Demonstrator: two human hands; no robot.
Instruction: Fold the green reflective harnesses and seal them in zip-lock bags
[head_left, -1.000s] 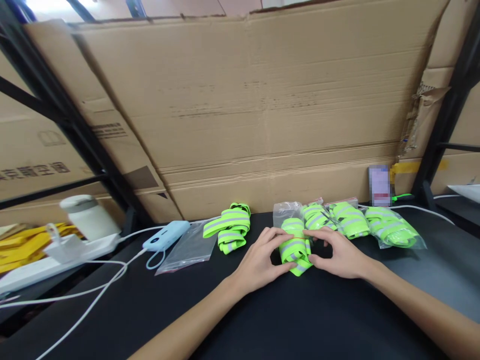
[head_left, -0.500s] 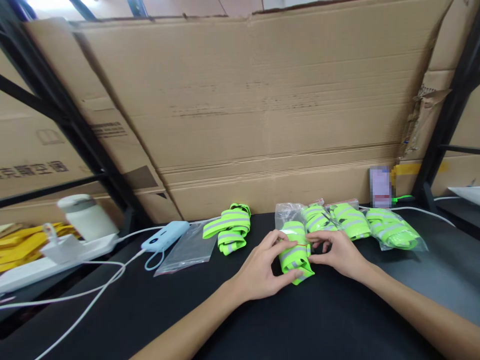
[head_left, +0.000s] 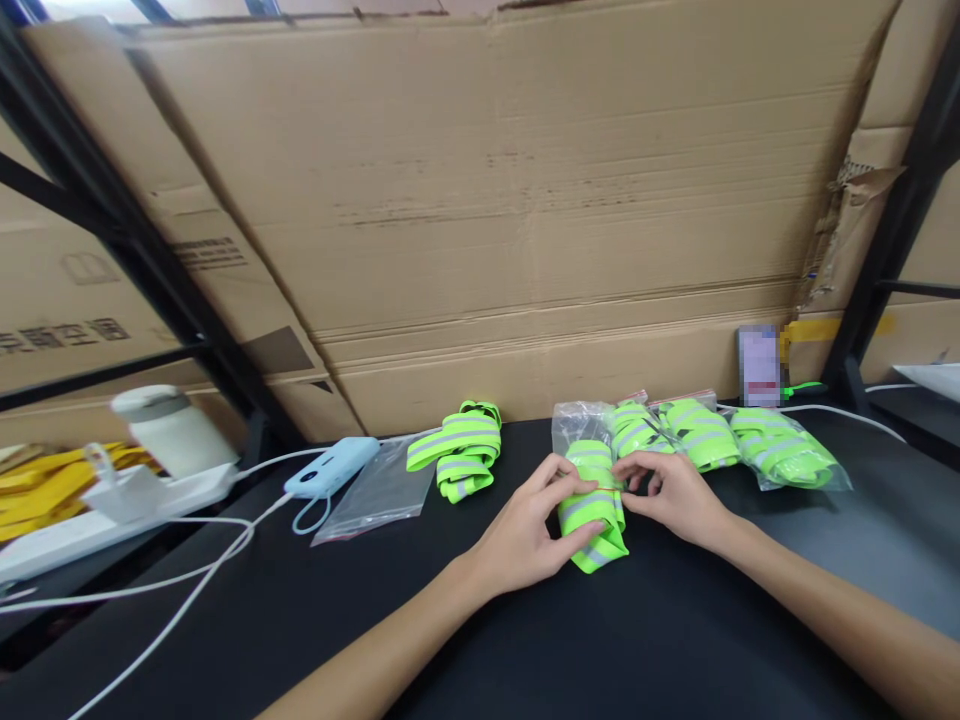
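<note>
item: folded reflective strap bundle (head_left: pixel 592 505)
colour: fluorescent yellow-green, grey reflective stripes running along it
state: folded into a compact bundle; a thin band crosses its upper part
pose: lying lengthwise, near end lower right, far end by a clear bag
location: black tabletop, centre-right, near side of the bagged bundles
contact: pinched from both sides by fingers

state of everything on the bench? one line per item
Left hand: grip closed on the folded band.
Right hand: pinching the band's top edge.
Folded band: bundled, held between both hands.
Loose band: folded, unbagged, untouched.
Flat bag: holds nothing, lying flat.
Bagged bands: packed in clear bags.
Power bank: cable plugged in.
</note>
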